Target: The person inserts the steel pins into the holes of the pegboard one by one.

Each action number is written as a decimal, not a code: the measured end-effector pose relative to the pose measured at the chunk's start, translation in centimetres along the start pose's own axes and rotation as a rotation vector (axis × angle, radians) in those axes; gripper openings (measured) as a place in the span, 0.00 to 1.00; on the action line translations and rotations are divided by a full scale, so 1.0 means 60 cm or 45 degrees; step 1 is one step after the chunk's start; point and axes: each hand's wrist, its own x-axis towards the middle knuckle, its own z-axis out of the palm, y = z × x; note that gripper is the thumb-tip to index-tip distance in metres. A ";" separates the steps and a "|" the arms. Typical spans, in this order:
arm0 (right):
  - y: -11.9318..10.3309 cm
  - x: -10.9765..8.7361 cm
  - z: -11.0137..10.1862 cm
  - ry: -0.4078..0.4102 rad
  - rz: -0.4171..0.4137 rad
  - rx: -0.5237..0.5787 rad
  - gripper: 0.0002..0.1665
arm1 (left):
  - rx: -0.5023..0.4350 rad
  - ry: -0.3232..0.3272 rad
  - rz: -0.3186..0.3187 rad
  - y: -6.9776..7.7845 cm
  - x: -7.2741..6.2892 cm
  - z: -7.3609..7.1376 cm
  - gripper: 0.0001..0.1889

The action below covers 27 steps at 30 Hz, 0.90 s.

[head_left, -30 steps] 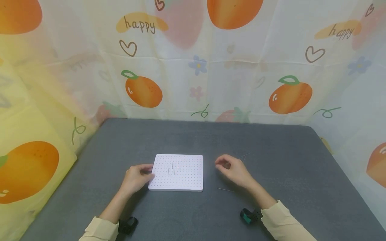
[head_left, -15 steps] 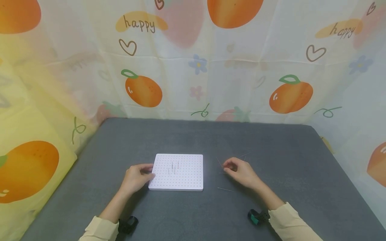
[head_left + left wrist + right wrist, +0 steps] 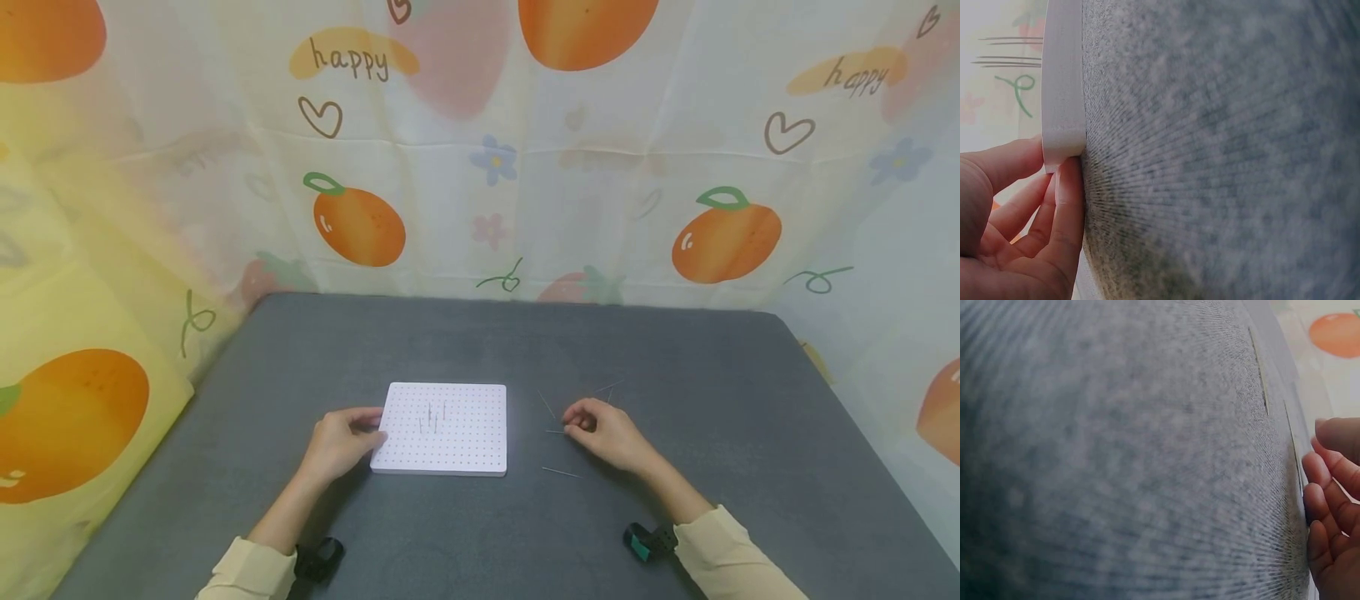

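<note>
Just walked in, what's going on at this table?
A person's left hand grips the left edge of a white perforated board lying on a dark gray table. A few thin pins stand upright in the board. The right hand is down among several loose pins on the table, to the right of the board. Can't tell whether it has hold of one.

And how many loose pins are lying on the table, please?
5 visible: front pin, pin by the right hand, slanted pin farther away, and two pins beyond the hand; the hand may hide others.
</note>
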 end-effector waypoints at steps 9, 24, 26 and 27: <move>0.003 0.000 0.003 -0.027 -0.063 -0.057 0.06 | -0.004 0.006 -0.017 -0.003 0.002 0.002 0.21; -0.001 0.000 0.010 0.015 -0.153 -0.203 0.07 | -0.001 -0.004 -0.016 -0.003 0.002 0.002 0.21; -0.001 0.000 0.010 0.015 -0.143 -0.200 0.07 | -0.001 -0.005 -0.012 -0.003 0.002 0.002 0.21; -0.002 0.000 0.010 0.016 -0.137 -0.201 0.07 | -0.002 -0.006 -0.010 -0.003 0.002 0.001 0.21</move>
